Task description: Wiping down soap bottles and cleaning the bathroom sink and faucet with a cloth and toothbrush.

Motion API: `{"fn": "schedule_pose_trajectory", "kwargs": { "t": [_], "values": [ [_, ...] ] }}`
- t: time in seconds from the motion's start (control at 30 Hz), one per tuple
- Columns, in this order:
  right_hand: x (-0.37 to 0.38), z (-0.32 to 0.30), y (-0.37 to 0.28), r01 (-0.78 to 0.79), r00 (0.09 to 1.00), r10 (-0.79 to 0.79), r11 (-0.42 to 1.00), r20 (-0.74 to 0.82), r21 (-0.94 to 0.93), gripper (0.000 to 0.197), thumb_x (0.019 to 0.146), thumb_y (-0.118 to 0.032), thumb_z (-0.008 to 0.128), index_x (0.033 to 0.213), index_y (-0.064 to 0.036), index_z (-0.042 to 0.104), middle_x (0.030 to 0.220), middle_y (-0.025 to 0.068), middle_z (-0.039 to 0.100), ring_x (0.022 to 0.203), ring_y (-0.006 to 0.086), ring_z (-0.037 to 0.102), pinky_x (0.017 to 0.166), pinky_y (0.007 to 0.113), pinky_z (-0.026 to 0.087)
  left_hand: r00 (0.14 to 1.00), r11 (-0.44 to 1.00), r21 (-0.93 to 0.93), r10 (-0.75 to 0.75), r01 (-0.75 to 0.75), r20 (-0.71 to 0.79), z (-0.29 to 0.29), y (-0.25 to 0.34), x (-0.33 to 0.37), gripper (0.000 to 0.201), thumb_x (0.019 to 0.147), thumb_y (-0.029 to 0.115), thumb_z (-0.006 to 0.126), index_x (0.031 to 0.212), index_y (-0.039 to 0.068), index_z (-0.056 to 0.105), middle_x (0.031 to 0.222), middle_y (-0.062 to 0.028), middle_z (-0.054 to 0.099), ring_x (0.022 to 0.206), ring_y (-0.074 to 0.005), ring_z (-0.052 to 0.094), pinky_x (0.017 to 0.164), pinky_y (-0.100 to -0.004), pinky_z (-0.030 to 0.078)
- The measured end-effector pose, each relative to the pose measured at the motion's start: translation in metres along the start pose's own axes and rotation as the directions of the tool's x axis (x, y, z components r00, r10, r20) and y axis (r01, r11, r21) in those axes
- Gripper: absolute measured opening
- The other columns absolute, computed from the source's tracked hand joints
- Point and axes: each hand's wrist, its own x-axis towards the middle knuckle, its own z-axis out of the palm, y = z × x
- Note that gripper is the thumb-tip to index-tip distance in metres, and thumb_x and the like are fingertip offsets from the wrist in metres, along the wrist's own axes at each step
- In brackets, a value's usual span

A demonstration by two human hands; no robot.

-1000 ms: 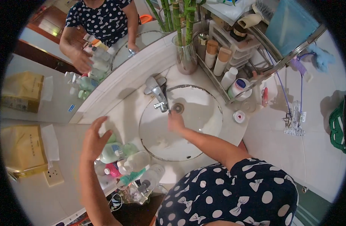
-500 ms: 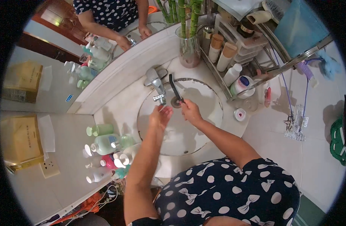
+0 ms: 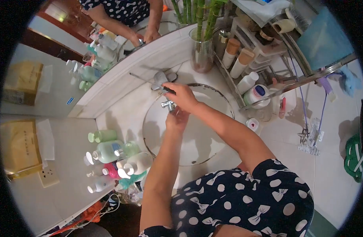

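Observation:
My right hand (image 3: 183, 98) is closed around a slim tool (image 3: 169, 90) with a black grip. A thin grey part of it points up and left, past the chrome faucet (image 3: 160, 78). The hand hovers over the faucet's spout and hides part of it. Just below, my left hand (image 3: 177, 119) has its fingers curled at the spout's lower end, beside a small chrome side fitting (image 3: 167, 104). My right hand partly covers these fingertips. Beneath both hands lies the white round sink (image 3: 201, 136), its rim dark and worn.
Several bottles (image 3: 110, 151) crowd the counter's left side. A glass vase (image 3: 201, 55) with green stalks stands behind the sink. On the right, a metal rack (image 3: 248, 106) holds bottles and clear drawers. A small round tub (image 3: 252, 124) sits near the sink's right rim. A mirror (image 3: 106, 67) runs along the back.
My right hand has moved up and left from over the drain to the faucet, turning the tool leftward. My left hand has shifted slightly right and curled its fingers at the spout.

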Motion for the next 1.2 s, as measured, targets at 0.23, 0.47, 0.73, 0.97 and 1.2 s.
{"fn": "schedule_pose_trajectory", "kwargs": {
  "t": [0.23,0.47,0.73,0.97,1.2],
  "values": [
    [0.013,-0.006,0.014,0.050,0.999,-0.050,0.999,-0.008,0.001,0.029,0.086,-0.023,0.066,0.109,-0.0070,0.068,0.103,0.0165,0.068,0.096,0.0345,0.065,0.083,0.040,0.051,1.000,0.998,0.046,-0.030,0.030,0.001,-0.001,0.006,0.007,0.028,0.102,0.017,0.037,0.119,-0.004,0.044,0.109,-0.0197,0.053,0.097,-0.0311,0.060,0.089,-0.0445,0.056],
    [0.020,0.000,0.005,0.056,0.998,-0.056,0.998,-0.007,0.007,0.029,0.086,-0.023,0.066,0.108,-0.0054,0.068,0.103,0.0162,0.068,0.095,0.0342,0.065,0.083,0.040,0.051,0.995,0.997,-0.033,-0.069,0.071,0.065,-0.007,0.008,0.012,0.027,0.102,0.019,0.040,0.117,-0.004,0.044,0.110,-0.0194,0.053,0.098,-0.0318,0.060,0.088,-0.0435,0.057],
    [-0.044,-0.003,0.024,-0.273,0.920,0.318,0.939,-0.228,0.210,0.023,0.090,-0.022,0.064,0.102,-0.0022,0.066,0.085,0.0156,0.069,0.074,0.0288,0.067,0.068,0.036,0.051,0.993,0.993,-0.015,-0.118,0.118,-0.031,-0.014,0.018,-0.004,0.018,0.097,0.015,0.045,0.088,0.003,0.055,0.081,-0.0086,0.058,0.066,-0.0204,0.059,0.052,-0.0259,0.053],
    [-0.107,-0.008,0.049,-0.386,0.896,0.416,0.903,-0.158,0.187,0.023,0.093,-0.024,0.061,0.093,-0.0012,0.064,0.071,0.0140,0.062,0.062,0.0179,0.059,0.061,0.034,0.048,0.868,0.877,0.144,-0.476,0.458,0.143,-0.017,0.045,-0.015,0.024,0.088,0.015,0.053,0.065,0.012,0.045,0.058,0.0017,0.042,0.046,-0.0084,0.037,0.037,-0.0204,0.030],
    [-0.114,-0.013,0.080,-0.371,0.917,0.383,0.922,-0.113,0.113,0.020,0.090,-0.020,0.062,0.095,-0.0013,0.061,0.077,0.0180,0.064,0.068,0.0326,0.062,0.063,0.041,0.048,0.928,0.926,0.073,-0.371,0.372,-0.021,0.025,0.113,-0.028,0.040,0.096,0.032,0.051,0.061,0.015,0.044,0.052,0.0045,0.037,0.041,-0.0073,0.031,0.034,-0.0210,0.023]
  ]
}}
